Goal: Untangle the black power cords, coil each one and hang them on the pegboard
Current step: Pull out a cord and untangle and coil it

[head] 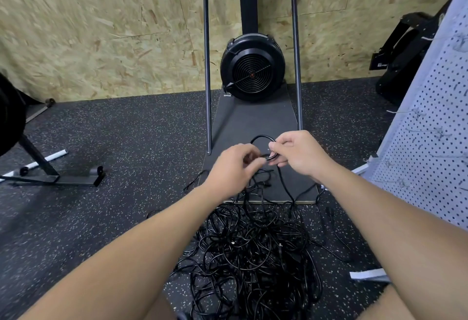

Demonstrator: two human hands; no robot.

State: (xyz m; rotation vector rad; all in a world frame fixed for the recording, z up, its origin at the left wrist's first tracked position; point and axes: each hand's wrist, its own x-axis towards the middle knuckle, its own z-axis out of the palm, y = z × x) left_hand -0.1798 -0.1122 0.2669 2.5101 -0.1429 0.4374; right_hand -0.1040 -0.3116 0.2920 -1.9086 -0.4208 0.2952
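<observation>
Both hands up over the floor [101, 129]. Right hand [298, 153] pinching a small cord loop [262, 139]; left hand [234, 165] curled on the same cord. Big black cord tangle [253, 251] below. White pegboard [430, 142] at right.

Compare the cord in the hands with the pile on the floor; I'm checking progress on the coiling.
The held cord forms one small neat loop, pinched by the left hand and right hand; the floor pile is a large loose tangle. The loop is lifted; the pile lies untouched. Both are thin and black.
</observation>
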